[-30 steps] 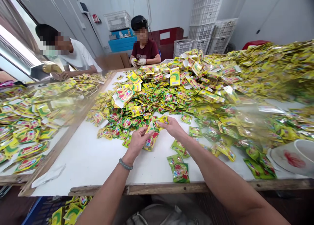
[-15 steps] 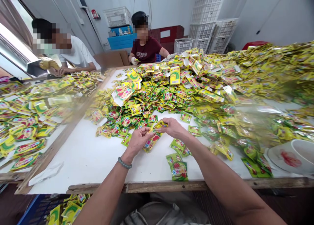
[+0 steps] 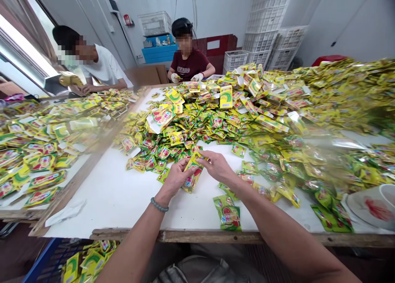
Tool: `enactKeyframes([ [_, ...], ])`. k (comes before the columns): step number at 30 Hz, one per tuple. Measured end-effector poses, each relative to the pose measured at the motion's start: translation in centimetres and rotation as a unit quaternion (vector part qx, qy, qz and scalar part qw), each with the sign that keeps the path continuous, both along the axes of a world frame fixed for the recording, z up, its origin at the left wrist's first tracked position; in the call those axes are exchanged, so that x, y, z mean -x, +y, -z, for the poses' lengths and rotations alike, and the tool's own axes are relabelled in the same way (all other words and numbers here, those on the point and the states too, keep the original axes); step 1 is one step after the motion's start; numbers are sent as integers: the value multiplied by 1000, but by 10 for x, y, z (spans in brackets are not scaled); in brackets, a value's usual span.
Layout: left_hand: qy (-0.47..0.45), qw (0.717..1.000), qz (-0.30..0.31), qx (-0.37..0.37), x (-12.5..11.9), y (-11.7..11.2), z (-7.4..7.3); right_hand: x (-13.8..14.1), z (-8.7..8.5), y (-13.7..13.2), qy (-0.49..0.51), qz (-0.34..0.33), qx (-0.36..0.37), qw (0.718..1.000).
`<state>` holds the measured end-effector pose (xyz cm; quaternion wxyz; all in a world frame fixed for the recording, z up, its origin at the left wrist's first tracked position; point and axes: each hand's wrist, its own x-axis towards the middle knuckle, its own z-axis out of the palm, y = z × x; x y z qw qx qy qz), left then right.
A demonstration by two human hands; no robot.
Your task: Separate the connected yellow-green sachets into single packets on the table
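Observation:
Just above the white tabletop, both hands hold a small yellow-and-green box [image 3: 193, 179] with a red fruit print, tilted away from me. My left hand [image 3: 175, 177] grips its left side, thumb across the front. The fingers of my right hand [image 3: 217, 166] are closed on its far upper end; what they pinch there is partly hidden. Beyond the hands lies a heap of small green sachets [image 3: 216, 121] with flattened and folded yellow boxes [image 3: 226, 97] on top. Nearer me, beside my right forearm, rest two loose green sachets [image 3: 230, 218].
A wooden strip [image 3: 101, 147] divides the table on the left, with more boxes past it. At right stands a white flowered cup [image 3: 375, 206]. Below the edge is a blue crate [image 3: 46, 260] of boxes. Two co-workers [image 3: 187, 62] [image 3: 105, 64] sit across the table.
My right fingers have shifted at the box's upper end, and more of its yellow face shows. Across the table, the co-worker in dark red has drawn one gloved hand back from the heap.

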<state>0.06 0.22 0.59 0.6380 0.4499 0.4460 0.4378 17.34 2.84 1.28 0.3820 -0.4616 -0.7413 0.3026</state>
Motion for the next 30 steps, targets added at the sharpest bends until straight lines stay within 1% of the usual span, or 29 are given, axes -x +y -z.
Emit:
enactKeyframes([
  [2,4,1000,-3,-1,0,0,-1,-1,-1,0,27,32,0,999],
  [4,11,1000,-8,-7,0,0,-2,-1,-3,0,27,67,-15,997],
  [5,15,1000,-11,-10,0,0,-2,-1,-4,-1,19,72,-20,997],
  [7,18,1000,-18,-13,1,1,-2,1,-6,-2,11,53,-13,998],
  [11,17,999,-34,-11,3,1,-3,6,-9,-7,12,-28,36,999],
  [14,20,999,-26,-1,4,-1,-5,9,-8,-10,1,-81,59,995],
  [16,4,1000,-15,14,6,-1,-6,9,-6,-9,5,-90,71,993],
  [17,-12,1000,-9,21,6,-2,-7,8,-5,-8,13,-82,72,994],
  [19,-40,999,3,30,7,-2,-9,6,-2,-5,36,-42,67,996],
  [21,-49,998,25,31,6,-3,-10,4,0,-2,57,8,64,996],
  [22,-46,998,35,30,4,-4,-11,4,0,-1,62,20,68,996],
  [23,-41,998,43,27,2,-4,-10,3,1,0,60,19,72,995],
  [25,-33,998,47,22,-2,-6,-10,3,1,0,42,-11,77,996],
  [27,-31,999,22,20,-6,-7,-9,4,0,0,43,-28,69,996],
  [28,-31,999,0,15,-7,-7,-10,4,0,-1,59,-14,56,997],
  [30,-22,998,-55,-8,-8,-6,-10,4,0,-1,116,46,28,992],
])
